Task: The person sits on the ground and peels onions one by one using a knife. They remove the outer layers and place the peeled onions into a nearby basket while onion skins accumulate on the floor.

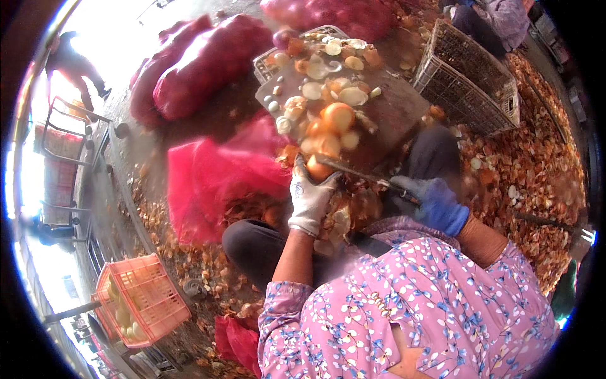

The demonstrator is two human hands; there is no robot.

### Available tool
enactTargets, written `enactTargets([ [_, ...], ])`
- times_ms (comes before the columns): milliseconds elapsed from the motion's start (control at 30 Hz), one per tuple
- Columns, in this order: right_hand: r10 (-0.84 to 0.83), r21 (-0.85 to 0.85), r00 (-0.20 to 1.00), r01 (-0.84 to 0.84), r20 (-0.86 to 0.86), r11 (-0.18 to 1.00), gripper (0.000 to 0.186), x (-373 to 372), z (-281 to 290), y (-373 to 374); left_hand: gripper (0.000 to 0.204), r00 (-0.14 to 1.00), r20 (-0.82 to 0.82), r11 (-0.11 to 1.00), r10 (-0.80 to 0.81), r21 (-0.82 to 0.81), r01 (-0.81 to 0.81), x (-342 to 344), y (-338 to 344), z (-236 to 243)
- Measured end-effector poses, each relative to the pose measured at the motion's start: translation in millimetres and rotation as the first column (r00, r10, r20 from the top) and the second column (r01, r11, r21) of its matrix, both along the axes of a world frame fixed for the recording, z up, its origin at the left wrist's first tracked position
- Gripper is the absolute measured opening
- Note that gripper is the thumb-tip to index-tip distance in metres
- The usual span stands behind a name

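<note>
Honestly, the biggest thing here is the spread of onion skins (517,177) over the floor, away to the right of the right hand. Big red mesh sacks (214,63) lie beyond the left hand, off to its left, and a grey slatted crate (467,85) stands past the right hand. Straight ahead of both hands there's a low counter (401,104) with whole onions and pale peeled bits scattered on it.

As for doing this bit well, I'd keep the blade shallow and turn the onion into it with the left hand rather than shove the knife. Left thumb looks close to that edge, so I'd tuck it lower, and a light grip is probably plenty.

Hands now: the right hand (428,201), blue glove, is curled closed round the handle of the knife (360,175), blade pointing across towards the other hand. The left hand (310,199), pale glove, is only part closed, thumb one side and fingers the other, cupping the onion (319,167) at its far end. Blade seems to be at the onion's upper side, but can't tell how deep it bites, too blurry
</note>
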State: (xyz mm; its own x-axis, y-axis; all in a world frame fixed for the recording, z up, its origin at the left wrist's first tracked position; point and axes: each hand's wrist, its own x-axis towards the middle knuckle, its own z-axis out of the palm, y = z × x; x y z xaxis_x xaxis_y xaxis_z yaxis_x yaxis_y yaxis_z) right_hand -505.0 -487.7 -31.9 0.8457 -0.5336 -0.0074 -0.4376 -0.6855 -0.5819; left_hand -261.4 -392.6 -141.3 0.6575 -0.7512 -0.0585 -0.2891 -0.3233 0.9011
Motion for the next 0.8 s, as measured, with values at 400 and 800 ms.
enactTargets([
  [400, 0.053, -0.06, 0.949, -0.076, -0.31, 0.995, 0.037, 6.8, 42.2, 5.3, 0.084, 0.99, -0.07, 0.967, -0.124, 0.215, 0.136, -4.9, -1.8, 8.4],
  [800, -0.033, 0.029, 0.985, 0.039, -0.17, 0.999, 0.033, 63.2, -27.3, -13.5, 0.092, 0.999, 0.034, 0.996, -0.033, 0.08, 0.03, -33.3, 1.9, 28.3],
])
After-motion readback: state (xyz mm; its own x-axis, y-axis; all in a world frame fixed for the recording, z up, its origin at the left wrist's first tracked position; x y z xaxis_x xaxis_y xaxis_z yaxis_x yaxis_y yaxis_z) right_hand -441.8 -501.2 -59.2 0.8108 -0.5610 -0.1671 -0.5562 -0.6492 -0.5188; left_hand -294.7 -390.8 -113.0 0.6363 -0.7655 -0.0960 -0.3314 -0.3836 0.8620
